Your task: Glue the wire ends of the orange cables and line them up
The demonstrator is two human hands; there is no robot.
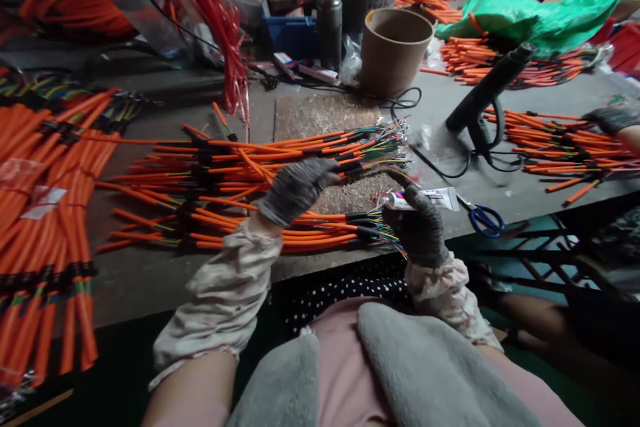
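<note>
- Orange cables (305, 241): lying across the table (183, 90), partly over a brown board (320, 110). Likely light, springy; best hold, the orange sheath.
- Left hand (300, 192), gloved: fingers closed on one cable, near its black sleeve (351, 167).
- Right hand (420, 230), gloved: curled round white tube (443, 199), fingertips near that cable's wires.
- Wire ends (395, 143): thin, splayed; probably bend easily, fragile.

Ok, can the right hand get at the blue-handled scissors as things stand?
Looks like yes: the blue-handled scissors lie close beside the right hand, with nothing on top of the handles. That hand is holding a white tube, though, so it would probably have to free its fingers.
</note>
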